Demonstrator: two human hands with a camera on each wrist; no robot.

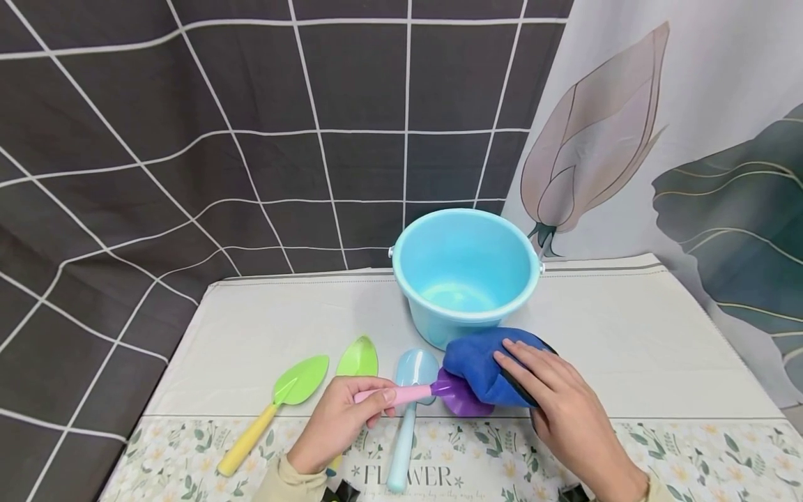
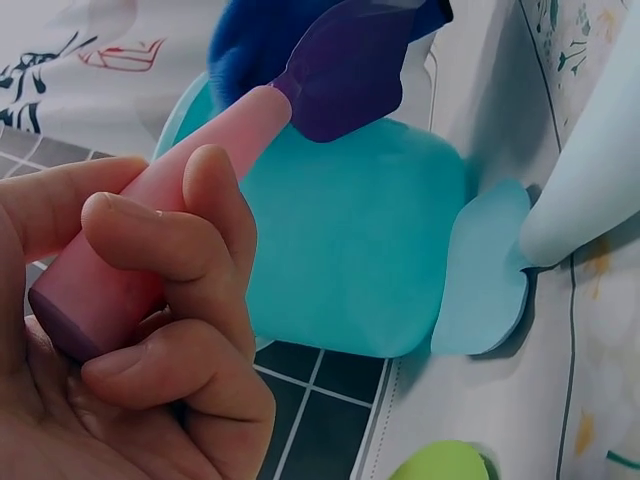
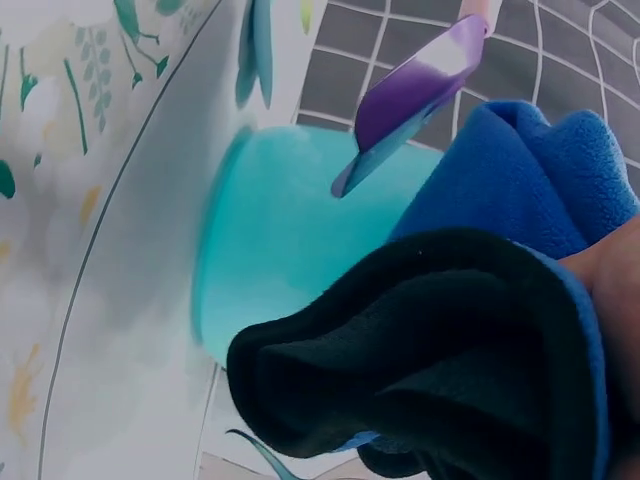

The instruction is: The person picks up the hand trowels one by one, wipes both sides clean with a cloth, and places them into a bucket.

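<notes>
My left hand point(image 1: 341, 418) grips the pink handle of a toy shovel point(image 2: 225, 140), its fingers curled round it. The purple blade point(image 1: 461, 394) points right, raised above the table. In my right hand point(image 1: 564, 397) is a bunched blue cloth point(image 1: 483, 359) with a dark backing point(image 3: 400, 350), the fingers laid over its top. In the right wrist view, a small gap shows between cloth and blade. A light blue shovel point(image 1: 404, 446) lies beneath the pink handle. Just behind the cloth stands a light blue bucket point(image 1: 433, 324).
Left of my left hand lies a green shovel with a yellow handle point(image 1: 247, 439). A second green blade point(image 1: 359, 357) lies nearby, partly behind that hand. The table point(image 1: 627, 335) has a pale cover with a floral front band. Dark grid cloth point(image 1: 357, 90) hangs behind.
</notes>
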